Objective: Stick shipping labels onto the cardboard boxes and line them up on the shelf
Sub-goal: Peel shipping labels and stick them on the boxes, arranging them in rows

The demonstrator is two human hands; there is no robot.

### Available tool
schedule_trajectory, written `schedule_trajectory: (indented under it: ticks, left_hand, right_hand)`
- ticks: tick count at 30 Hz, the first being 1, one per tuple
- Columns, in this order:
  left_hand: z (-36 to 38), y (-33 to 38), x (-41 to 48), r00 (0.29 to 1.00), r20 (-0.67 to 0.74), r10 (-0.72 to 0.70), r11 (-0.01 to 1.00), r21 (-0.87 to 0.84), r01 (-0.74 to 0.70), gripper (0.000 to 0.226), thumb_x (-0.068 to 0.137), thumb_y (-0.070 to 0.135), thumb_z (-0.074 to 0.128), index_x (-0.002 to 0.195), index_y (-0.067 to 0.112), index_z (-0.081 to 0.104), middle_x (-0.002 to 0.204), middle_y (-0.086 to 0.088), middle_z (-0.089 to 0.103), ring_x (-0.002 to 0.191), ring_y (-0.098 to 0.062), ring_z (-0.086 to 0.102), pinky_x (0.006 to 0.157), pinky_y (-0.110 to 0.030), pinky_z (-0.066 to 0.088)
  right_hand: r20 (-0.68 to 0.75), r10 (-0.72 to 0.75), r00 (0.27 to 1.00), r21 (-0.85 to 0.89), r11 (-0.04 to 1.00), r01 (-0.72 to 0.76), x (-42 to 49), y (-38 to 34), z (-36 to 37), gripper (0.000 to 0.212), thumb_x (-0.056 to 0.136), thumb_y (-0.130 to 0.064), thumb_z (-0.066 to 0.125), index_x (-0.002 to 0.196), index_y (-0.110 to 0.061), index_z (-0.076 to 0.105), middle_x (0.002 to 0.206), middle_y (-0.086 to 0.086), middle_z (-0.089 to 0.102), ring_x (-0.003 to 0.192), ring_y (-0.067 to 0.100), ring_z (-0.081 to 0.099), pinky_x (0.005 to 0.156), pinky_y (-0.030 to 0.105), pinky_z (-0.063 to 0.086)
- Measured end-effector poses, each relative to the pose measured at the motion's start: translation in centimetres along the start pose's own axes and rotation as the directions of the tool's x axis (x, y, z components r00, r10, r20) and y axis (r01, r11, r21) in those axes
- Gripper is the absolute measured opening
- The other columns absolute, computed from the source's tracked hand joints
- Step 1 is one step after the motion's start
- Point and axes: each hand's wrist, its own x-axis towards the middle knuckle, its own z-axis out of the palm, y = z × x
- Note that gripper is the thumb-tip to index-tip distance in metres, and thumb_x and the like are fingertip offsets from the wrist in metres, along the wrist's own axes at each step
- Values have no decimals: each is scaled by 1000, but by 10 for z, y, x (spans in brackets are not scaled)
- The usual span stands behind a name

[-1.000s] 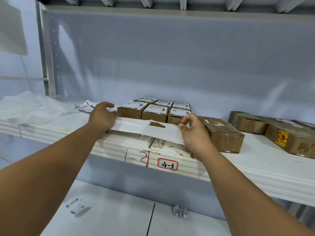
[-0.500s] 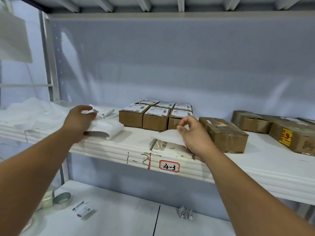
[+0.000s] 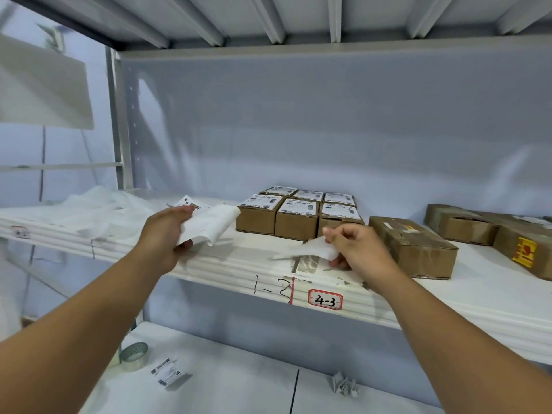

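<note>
Now the left hand (image 3: 162,240) is gripping the backing (image 3: 212,225), pulling it clear; the right hand (image 3: 358,249) is pinching the freed label (image 3: 312,250), probably box-ready.

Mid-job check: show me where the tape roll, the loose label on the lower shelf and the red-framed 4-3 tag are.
tape roll (image 3: 136,361), head view, on its clear outer band.
loose label (image 3: 167,372), head view, middle of its printed face.
4-3 tag (image 3: 325,299), head view, on the handwritten digits.

Bright, even, bluish light, soft shadows, wide-angle bending at edges, left side slightly motion-blurred
</note>
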Motion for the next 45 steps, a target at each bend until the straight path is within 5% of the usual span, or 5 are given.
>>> schedule_trajectory:
  ticks: [16,24,33,38,45]
  left_hand:
    - [-65,13,12,959,-176,223,929,338,-154,12,89,13,55,91,20,64,79,7,59,64,-10,51,54,-22,36]
    - [-78,25,31,947,-133,294,834,520,-186,14,88,19,51,92,25,63,82,1,60,60,-18,51,56,-27,38]
    - [-99,33,57,917,-171,360,757,628,-180,13,89,20,53,97,22,64,101,0,61,90,-24,56,79,-33,44]
    - [-98,32,60,913,-200,357,783,597,-176,11,90,22,54,95,23,64,99,0,62,89,-25,57,78,-34,46]
    - [-66,44,36,907,-217,360,877,410,-250,6,88,25,56,89,29,61,96,-3,65,74,-23,58,66,-31,48]
  right_hand:
    - [60,-459,886,-391,806,444,30,-108,159,24,93,-8,41,112,-22,43,96,6,61,84,29,57,66,38,50]
    - [-137,-291,947,-30,957,290,74,-128,230,18,86,-2,44,82,-17,52,84,8,64,77,28,60,64,35,50]
    - [537,-145,831,-40,980,197,108,-97,296,56,84,6,31,122,-23,61,138,0,52,131,16,43,111,30,34]
    - [318,-105,942,242,970,26,96,-102,279,25,96,-13,44,106,-14,67,105,1,64,91,16,55,73,23,42]
    - [712,-14,703,450,777,-440,48,-103,192,25,90,-44,56,90,-20,64,82,2,65,70,19,63,62,28,54]
